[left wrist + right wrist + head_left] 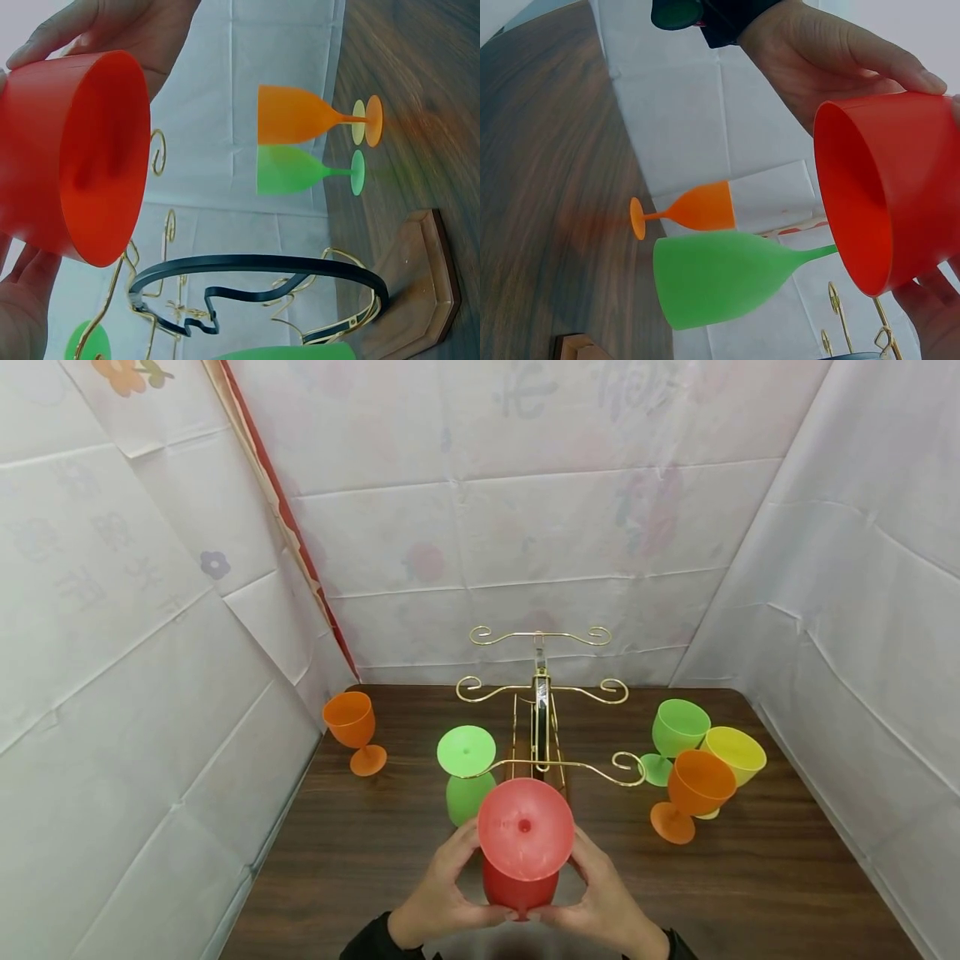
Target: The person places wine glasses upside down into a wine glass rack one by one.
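Both hands grip a red goblet (523, 827) held upside down in front of the rack, its foot on top and its open bowl facing down. My left hand (442, 893) grips its left side and my right hand (606, 897) its right, with the thumbs meeting at the near side. Behind it is a gold wire goblet rack (542, 718) with curled arms. A green goblet (467, 797) hangs upside down at the left of the rack's front arm. The rack's wooden base (420, 285) shows in the left wrist view. The red bowl's inside (105, 161) looks hollow.
An orange goblet (350, 720) stands upright at the left of the dark wooden table (360, 868). At the right stand a green goblet (678, 727), a yellow goblet (738, 750) and another orange goblet (697, 782), close together. White sheets (562, 543) surround the table.
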Demonstrator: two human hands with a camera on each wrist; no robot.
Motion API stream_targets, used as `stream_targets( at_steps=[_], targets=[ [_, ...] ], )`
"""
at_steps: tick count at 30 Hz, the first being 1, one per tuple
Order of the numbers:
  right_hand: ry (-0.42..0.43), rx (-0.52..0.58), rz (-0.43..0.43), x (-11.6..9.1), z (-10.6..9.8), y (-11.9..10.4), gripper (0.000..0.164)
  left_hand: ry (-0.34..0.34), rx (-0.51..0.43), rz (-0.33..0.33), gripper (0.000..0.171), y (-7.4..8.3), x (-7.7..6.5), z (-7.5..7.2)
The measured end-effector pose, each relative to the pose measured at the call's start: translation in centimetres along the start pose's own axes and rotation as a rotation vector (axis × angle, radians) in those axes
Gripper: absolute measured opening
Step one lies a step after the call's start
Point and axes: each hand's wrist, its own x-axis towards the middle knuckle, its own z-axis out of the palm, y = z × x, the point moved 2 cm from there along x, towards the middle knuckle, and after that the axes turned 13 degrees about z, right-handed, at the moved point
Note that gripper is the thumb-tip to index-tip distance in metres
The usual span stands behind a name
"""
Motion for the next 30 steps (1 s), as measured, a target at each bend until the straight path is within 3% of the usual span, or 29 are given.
stream_targets(
  at_steps=[9,18,30],
  targets=[
    [0.018,-0.021,-0.085,0.1,0.1,0.0,0.083,-0.023,-0.008,0.006,0.072,-0.1,0.1,-0.2],
    [0.089,-0.128,-0.122,-0.1,-0.1,0.5,0.091,-0.045,-0.120,-0.143,0.089,-2.3,-2.3,0.3],
    [0.050,-0.144,-0.176,0.0,-0.2,0.3,0.081,-0.048,-0.020,-0.095,0.081,-2.9,-3.2,0.5]
  ],
)
